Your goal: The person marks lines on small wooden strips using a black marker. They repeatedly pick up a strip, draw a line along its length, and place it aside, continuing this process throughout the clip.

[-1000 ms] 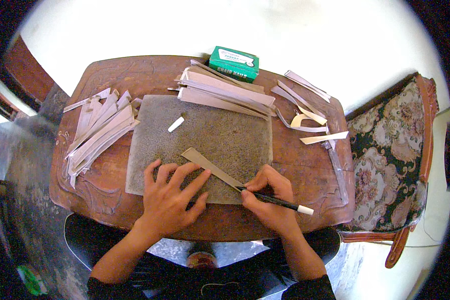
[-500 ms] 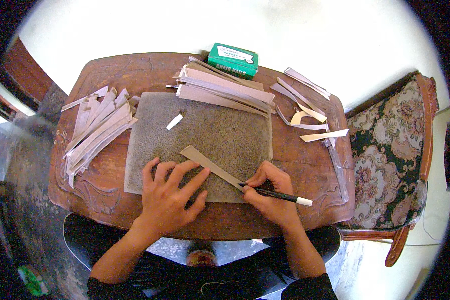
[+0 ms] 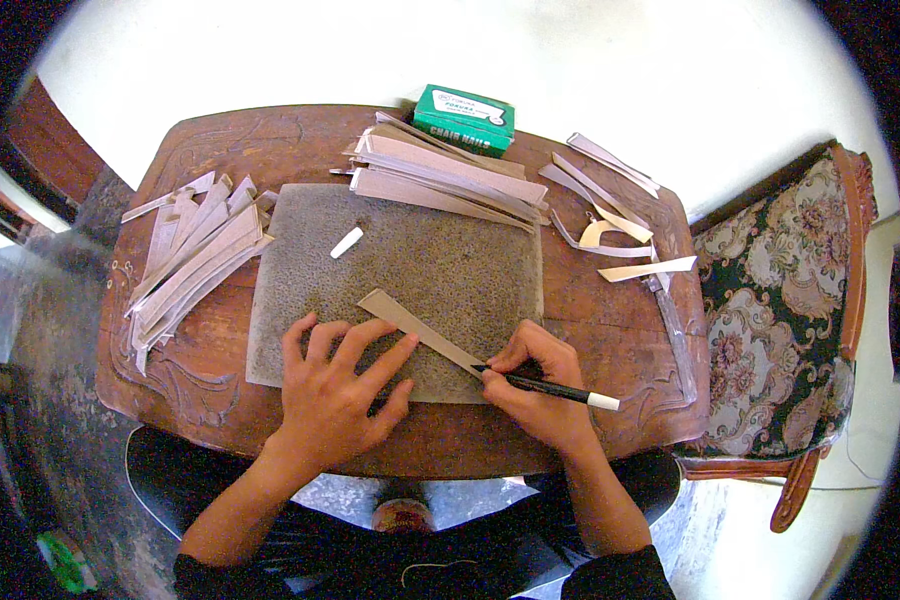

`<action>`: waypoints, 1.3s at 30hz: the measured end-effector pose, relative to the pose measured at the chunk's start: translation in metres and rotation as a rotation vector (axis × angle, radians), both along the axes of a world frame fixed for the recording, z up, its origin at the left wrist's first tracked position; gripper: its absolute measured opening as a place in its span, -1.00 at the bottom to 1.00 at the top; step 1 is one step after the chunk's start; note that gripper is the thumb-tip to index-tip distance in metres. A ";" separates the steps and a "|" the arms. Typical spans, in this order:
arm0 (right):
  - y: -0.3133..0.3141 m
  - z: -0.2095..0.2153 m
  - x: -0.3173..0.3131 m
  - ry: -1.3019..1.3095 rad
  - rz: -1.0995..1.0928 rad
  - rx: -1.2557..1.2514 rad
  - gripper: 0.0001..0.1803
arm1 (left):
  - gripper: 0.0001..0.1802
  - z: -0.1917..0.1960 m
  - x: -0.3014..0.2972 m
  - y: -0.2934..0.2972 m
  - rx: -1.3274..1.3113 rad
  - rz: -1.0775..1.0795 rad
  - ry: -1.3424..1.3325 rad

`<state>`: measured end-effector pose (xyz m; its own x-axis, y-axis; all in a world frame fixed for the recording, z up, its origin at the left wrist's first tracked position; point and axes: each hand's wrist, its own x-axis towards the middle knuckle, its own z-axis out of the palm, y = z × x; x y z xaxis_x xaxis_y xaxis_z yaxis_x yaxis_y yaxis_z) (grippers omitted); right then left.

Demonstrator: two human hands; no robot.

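Note:
A narrow brownish-grey strip (image 3: 425,328), wider at its far end, lies slantwise on a dark textured mat (image 3: 300,260). My left hand (image 3: 342,385) is spread over the mat's near left part, its index fingertip touching the strip's edge. In my right hand (image 3: 538,385) a black marker pen (image 3: 550,388) with a white end is pinched, its tip at the strip's near right end. The white pen cap (image 3: 347,242) lies loose on the mat, beyond my left hand.
Stacks of similar strips lie at the table's left (image 3: 205,250) and behind the mat (image 3: 440,180). Pale curved offcuts (image 3: 620,235) are scattered at the right. A green box (image 3: 464,120) stands at the back edge of the wooden table (image 3: 610,340). A floral-upholstered chair (image 3: 770,300) is at right.
Both hands, the strip and the pen keep nearly the same places. The whole view has shifted very slightly, and the pen is a touch further left.

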<state>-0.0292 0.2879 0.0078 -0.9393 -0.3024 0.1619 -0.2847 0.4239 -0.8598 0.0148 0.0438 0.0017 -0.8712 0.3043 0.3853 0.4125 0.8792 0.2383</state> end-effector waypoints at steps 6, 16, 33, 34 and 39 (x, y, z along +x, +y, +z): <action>0.000 0.001 0.000 0.004 0.000 0.015 -0.75 | -0.53 -0.001 -0.001 0.000 0.007 -0.004 -0.006; -0.001 0.003 0.000 0.024 0.014 0.060 -0.77 | -0.54 0.000 -0.001 0.000 -0.002 0.003 0.001; 0.004 -0.006 0.001 -0.076 -0.041 -0.048 -0.78 | -0.52 0.001 -0.001 0.001 0.017 0.006 0.000; 0.005 -0.004 0.001 -0.081 -0.054 -0.060 -0.78 | -0.52 0.001 -0.002 0.001 0.032 0.012 -0.006; 0.007 0.016 0.003 -0.094 -0.072 -0.109 -0.79 | -0.51 0.002 -0.002 -0.001 0.052 0.026 -0.018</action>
